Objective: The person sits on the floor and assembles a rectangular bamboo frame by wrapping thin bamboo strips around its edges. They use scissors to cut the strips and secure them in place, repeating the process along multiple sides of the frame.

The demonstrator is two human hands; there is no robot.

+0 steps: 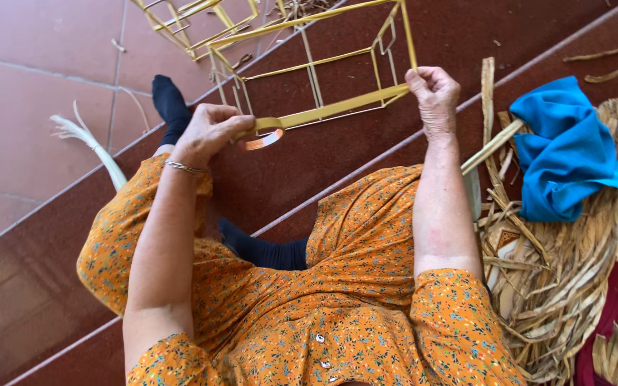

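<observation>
Yellow flat plastic strip (323,111) stretches taut between both hands above the lap, against a yellow wire box frame (309,64). Left hand (209,132) pinches its curled end; right hand (434,93) clamps the other. Blue cloth (566,146) lies on dried leaves (559,286) alongside.

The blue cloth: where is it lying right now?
In the head view, the blue cloth lies at the person's right, bunched on a pile of dried leaf strips, just beyond the right hand.
</observation>
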